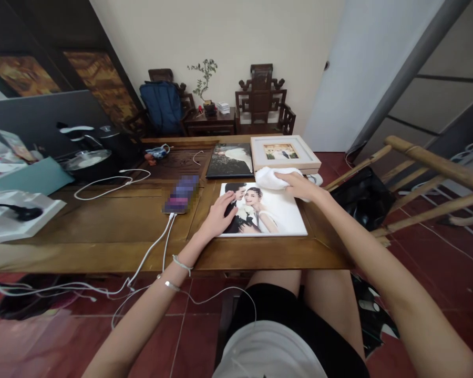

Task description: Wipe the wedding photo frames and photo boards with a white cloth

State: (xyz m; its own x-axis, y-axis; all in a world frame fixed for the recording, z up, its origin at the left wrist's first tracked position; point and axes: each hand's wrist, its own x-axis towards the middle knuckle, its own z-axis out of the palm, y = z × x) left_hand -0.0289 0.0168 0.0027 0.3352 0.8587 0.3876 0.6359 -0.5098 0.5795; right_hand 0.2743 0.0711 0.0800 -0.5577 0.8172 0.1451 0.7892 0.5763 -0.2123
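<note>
A photo panel [286, 218] with a couple's picture lies flat on the wooden table in front of me. My left hand [220, 214] rests on its left side, fingers stretched out. At the panel's far right corner, my right hand [301, 186] grips a white cloth [276, 178], which covers part of the top edge. Behind the panel lies a dark photo album or panel [231, 160]. Beside it is a light-framed picture [284, 153], its near edge partly hidden by the cloth and my right hand.
Left of the panel, a phone [181, 194] is plugged into white cables [152, 252] that hang over the table edge. Farther left are a power strip [21, 215], a teal box [33, 178] and a lidded pot [90, 161]. A bamboo chair [429, 157] stands at right.
</note>
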